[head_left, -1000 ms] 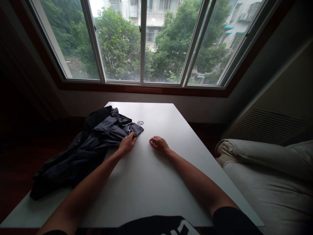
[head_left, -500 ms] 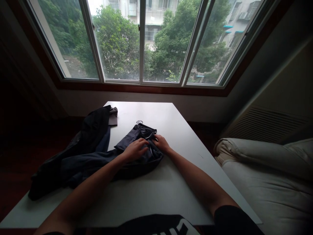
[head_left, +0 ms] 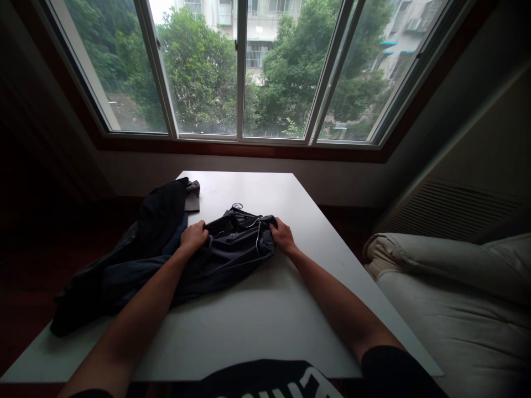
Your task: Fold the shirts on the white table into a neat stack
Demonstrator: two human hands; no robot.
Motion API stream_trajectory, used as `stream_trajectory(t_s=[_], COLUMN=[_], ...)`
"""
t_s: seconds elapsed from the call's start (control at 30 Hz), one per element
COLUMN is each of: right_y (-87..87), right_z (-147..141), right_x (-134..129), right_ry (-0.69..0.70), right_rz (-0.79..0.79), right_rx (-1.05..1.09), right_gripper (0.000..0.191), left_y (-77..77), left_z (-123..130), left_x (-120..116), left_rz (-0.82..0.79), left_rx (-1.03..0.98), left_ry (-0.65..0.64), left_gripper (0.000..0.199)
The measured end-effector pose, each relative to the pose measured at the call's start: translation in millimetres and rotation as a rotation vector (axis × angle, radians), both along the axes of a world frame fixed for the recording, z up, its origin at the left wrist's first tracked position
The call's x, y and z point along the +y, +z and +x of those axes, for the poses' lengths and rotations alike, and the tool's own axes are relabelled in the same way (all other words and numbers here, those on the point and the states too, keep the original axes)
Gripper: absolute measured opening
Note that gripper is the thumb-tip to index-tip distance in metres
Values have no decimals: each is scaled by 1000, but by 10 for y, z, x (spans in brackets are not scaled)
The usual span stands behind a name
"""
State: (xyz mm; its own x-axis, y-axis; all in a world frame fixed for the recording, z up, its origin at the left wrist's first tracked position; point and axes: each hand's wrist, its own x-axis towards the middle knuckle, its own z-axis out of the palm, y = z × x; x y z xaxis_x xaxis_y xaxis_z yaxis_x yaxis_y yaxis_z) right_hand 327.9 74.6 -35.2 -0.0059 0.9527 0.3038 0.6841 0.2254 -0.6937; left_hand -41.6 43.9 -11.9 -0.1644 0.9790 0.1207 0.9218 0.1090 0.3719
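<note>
A white table (head_left: 257, 331) bears a dark garment (head_left: 224, 254) and darker clothing (head_left: 136, 237).

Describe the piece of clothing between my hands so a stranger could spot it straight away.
Below the window is a white table. On it, your left hand and right hand grip a dark garment. Unlike the black clothing to its left, it shows thin white lines near its bunched upper edge.

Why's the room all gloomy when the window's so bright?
All in the head view: daylight comes through the window, leaving the corners dark; the table gleams palest at its far end; the black clothes lose detail in the gloom; the held garment shows some folds.
</note>
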Motion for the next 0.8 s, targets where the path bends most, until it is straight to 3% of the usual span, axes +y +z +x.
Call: stream_trajectory(t_s=[0.13,0.33,0.4,0.5,0.57,0.63,0.73,0.8], right_y=[-2,-122,-134,-76,-6,58,110,120], right_z=[189,350,360,313,232,120,-52,-141], right_x=[158,262,249,188,114,11,-161,-254], right_ry=[-56,-154,-187,-187,-81,107,378,472], right_rz=[-37,13,69,219,270,222,92,50], right_rx=[-81,-82,-71,-87,-113,-134,-214,-321], right_gripper=[16,26,31,32,29,28,33,40], left_y=[-33,-73,-31,51,62,18,-87,-125], left_z=[-249,-330,-280,-126,-4,88,125,97], left_x=[168,172,113,18,-34,-69,-91,-88], left_rz=[146,255,323,405,354,248,120,80], left_rx=[-452,-503,-410,-168,-50,29,162,227], left_ry=[182,324,281,33,-145,-234,-211,-180], left_gripper=[26,39,36,31,31,37,50,47])
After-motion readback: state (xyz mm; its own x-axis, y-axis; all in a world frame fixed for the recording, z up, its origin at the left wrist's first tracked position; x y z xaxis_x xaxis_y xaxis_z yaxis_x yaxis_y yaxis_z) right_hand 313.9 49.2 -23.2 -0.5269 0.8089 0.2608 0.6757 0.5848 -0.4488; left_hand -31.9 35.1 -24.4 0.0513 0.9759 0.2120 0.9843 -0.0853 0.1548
